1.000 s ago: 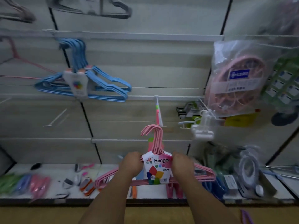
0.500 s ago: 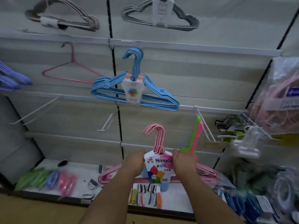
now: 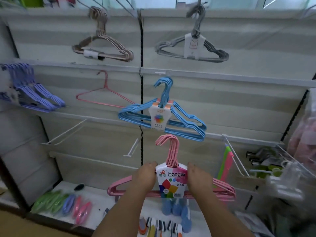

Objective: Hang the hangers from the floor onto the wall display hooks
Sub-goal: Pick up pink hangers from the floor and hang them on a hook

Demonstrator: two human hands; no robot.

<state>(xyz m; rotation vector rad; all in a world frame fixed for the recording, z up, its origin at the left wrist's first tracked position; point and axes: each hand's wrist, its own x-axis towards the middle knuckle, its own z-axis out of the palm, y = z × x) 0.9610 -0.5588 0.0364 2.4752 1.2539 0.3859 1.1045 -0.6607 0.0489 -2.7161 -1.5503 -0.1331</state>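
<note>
From the head view, we hold a bundle of pink plastic hangers (image 3: pixel 172 183) with a white "Hanger" card label, upright before the wall. Our left hand (image 3: pixel 144 178) and right hand (image 3: pixel 198 179) curl round its shoulders on either side of the label, its hooks pointing up, just below a hung bundle of blue plastic hangers (image 3: pixel 162 117). A bare white wire display hook (image 3: pixel 132 147) juts out to the left. We judge the risks: the clustered hooks may miss or only partly catch the prong, or bump the blue bundle. The pale slatted wall panel (image 3: pixel 239 103) carries more hangers; a white bottom shelf (image 3: pixel 102 200) holds small goods.
</note>
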